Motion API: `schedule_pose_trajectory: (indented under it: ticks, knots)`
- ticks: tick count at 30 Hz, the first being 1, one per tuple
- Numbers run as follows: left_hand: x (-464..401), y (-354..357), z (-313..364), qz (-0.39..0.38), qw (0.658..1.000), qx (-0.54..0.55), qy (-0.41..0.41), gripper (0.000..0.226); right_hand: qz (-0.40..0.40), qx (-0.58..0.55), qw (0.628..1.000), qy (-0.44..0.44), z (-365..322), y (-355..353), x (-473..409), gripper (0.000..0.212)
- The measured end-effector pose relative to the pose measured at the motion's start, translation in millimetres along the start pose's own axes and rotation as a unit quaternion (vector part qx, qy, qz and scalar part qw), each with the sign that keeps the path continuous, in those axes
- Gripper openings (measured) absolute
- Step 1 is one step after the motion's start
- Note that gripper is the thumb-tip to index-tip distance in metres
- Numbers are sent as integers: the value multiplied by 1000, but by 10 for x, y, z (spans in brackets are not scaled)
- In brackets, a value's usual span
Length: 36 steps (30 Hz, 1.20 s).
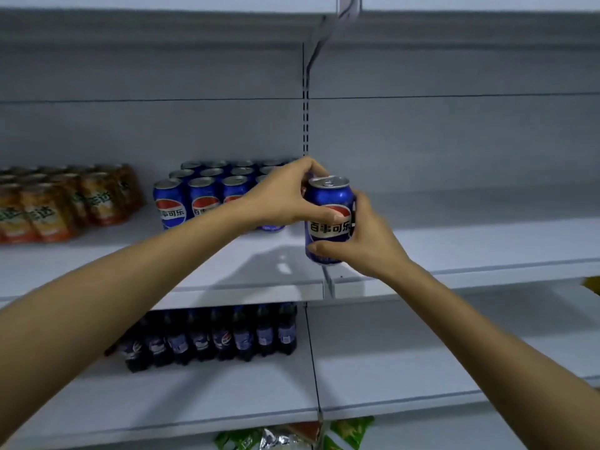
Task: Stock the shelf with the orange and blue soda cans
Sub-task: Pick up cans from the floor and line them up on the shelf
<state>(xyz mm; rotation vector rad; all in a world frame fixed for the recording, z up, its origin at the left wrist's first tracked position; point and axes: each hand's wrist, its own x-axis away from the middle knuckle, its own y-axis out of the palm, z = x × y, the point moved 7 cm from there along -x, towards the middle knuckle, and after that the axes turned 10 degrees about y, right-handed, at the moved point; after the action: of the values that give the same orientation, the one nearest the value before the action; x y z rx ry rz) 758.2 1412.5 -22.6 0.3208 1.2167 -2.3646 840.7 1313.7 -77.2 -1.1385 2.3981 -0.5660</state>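
A blue soda can point(329, 198) is held upright in the air in front of the middle shelf point(227, 271). My left hand point(285, 196) grips its upper left side and my right hand point(367, 238) wraps its lower right side. Behind my left hand several blue cans point(201, 193) stand in rows on the shelf. Orange cans point(65, 199) are grouped at the shelf's left end.
Dark soda bottles point(214, 336) line the lower shelf point(422, 384). Green snack packets point(292, 436) lie at the bottom. A slotted upright post point(305, 118) divides the shelving; the right shelf section point(470, 241) is bare.
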Motion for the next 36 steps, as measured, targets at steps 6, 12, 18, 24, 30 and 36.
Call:
schedule_pose_trajectory:
  ticks: [6, 12, 18, 24, 30, 36]
  knots:
    - [-534, -246, -522, -96, 977, -190, 11, 63, -4, 6, 1000, 28, 47, 335, -734, 79]
    - [-1022, -189, -1029, -166, 947, -273, 32, 63, 32, -28, 998, 47, 304, 557, -1286, 78]
    - [-1256, -77, -1369, -192, 930, -310, 42, 60, 46, -30, 995, 86, 576, 756, -1505, 79]
    - [-1375, -46, -1512, -186, 934, -304, 37, 57, 49, -6, 992, 114, 669, 804, -1602, 73]
    - [-1369, -21, -1508, -189, 934, -303, 20, 59, 30, 11, 988, 154, 690, 813, -1598, 69]
    - [-1265, -71, -1274, -190, 936, -296, -9, 68, -80, 207, 960, 171, 448, 697, -1518, 89]
